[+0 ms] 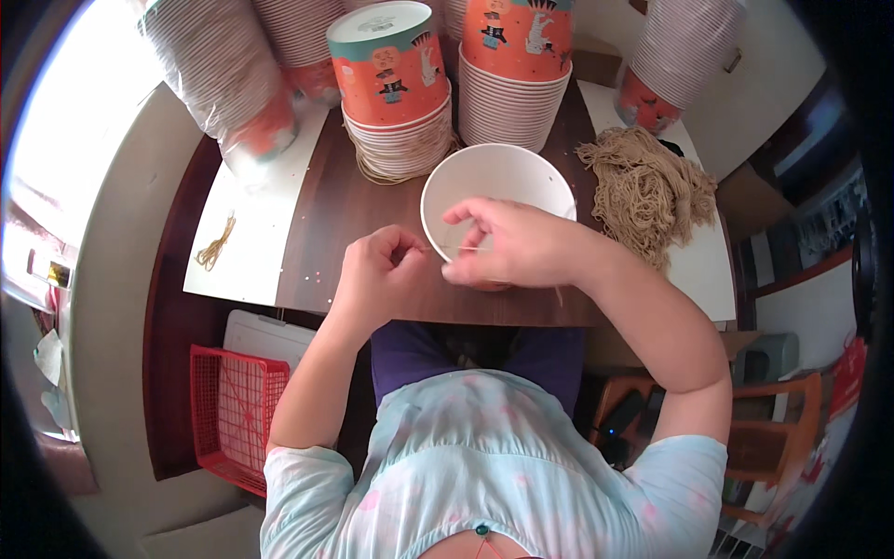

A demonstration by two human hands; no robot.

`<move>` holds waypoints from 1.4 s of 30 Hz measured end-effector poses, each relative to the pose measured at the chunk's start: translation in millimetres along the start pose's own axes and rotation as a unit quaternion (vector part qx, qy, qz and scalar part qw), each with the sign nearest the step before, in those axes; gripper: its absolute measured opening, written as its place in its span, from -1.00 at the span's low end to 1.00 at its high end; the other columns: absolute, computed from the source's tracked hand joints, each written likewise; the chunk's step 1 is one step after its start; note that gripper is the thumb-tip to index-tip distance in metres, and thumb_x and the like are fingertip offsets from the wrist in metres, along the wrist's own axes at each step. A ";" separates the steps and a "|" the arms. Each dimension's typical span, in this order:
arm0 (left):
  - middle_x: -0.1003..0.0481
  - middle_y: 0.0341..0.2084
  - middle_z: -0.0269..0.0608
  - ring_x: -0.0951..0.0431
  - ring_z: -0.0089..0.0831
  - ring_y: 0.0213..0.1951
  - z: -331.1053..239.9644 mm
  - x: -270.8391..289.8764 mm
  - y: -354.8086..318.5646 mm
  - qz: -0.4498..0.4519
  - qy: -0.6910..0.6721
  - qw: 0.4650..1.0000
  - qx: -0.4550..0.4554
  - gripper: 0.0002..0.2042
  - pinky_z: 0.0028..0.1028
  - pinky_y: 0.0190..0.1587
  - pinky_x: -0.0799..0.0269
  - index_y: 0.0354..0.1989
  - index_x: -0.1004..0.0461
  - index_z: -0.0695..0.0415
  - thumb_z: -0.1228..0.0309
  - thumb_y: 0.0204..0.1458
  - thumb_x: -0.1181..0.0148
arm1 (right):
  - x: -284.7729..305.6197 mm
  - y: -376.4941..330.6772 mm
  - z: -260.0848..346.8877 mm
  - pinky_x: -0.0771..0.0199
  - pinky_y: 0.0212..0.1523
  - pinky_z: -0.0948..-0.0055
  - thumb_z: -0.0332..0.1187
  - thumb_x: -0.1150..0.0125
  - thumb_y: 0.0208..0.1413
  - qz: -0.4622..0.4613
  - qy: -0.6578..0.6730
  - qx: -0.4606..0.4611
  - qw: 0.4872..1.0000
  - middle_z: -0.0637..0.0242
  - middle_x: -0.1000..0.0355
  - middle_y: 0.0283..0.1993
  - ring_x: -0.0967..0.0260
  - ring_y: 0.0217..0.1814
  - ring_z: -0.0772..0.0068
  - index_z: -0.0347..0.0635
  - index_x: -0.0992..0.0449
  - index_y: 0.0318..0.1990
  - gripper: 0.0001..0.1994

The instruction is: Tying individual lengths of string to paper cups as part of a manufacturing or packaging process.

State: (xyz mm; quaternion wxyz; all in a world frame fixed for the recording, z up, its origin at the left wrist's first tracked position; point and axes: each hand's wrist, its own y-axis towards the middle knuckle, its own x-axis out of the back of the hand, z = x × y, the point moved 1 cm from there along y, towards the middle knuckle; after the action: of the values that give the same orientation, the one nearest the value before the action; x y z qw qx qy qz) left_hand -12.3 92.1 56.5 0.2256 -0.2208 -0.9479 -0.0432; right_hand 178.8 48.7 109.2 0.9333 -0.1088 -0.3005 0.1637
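Observation:
A paper bucket (494,170) with a white inside stands open end up near the table's front edge, and a small hole shows by its rim. My left hand (380,268) is closed at the bucket's near left side, its fingertips pinching a thin tan cord (475,249). Over the near rim, my right hand (521,244) has its fingers curled around the same cord, which stretches between both hands. A loose tail of cord hangs below my right hand. Part of the bucket's near side is hidden behind that hand.
Beyond the bucket rise nested stacks of orange printed buckets (384,79), one draped with cords. A tangled heap of tan cords (643,191) lies to the right, a small cord bundle (215,244) to the left. A red plastic basket (240,410) sits below the table's left side.

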 end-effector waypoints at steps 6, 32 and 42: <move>-0.45 -0.55 -0.39 -0.38 -0.69 -0.50 11.0 10.4 -23.9 0.079 -0.330 0.939 0.048 -0.91 -0.68 -0.41 -0.32 -0.44 -0.46 0.29 0.58 -0.03 -0.01 | -15.0 -38.7 6.6 -0.42 -0.18 0.20 -0.18 -0.39 -0.20 -0.095 -0.261 0.094 0.956 0.15 -0.44 -0.25 -0.43 -0.23 0.08 -0.21 -0.38 -0.04 -0.46; -0.47 -0.15 -0.09 -0.51 -0.48 -0.14 13.2 -10.5 -55.7 0.020 -0.402 0.901 -0.162 -0.45 -0.51 -0.01 -0.43 0.19 -0.19 0.29 0.78 -0.06 -0.04 | -63.9 -41.8 -3.2 -0.32 -0.44 0.28 -0.47 -0.30 -0.12 -0.336 -0.272 0.278 0.858 0.31 -0.33 -0.47 -0.36 -0.47 0.21 -0.16 -0.43 -0.42 -0.86; -0.50 -0.27 -0.14 -0.55 -0.47 -0.27 13.2 -42.6 -66.7 -0.088 -0.460 0.882 -0.049 -0.68 -0.52 -0.21 -0.54 0.08 -0.25 0.30 0.63 0.14 -0.01 | -113.2 -43.1 -18.4 -0.23 -0.45 0.36 -0.43 -0.29 -0.13 -0.334 -0.323 0.265 0.845 0.34 -0.27 -0.47 -0.27 -0.49 0.31 -0.19 -0.44 -0.39 -0.85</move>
State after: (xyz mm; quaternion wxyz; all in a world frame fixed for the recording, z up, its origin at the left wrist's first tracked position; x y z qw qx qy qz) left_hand -12.8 17.5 26.8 -0.2519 -0.1427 -0.9572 -0.0029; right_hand 113.4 -35.0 48.1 0.7752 0.3083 -0.5483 -0.0585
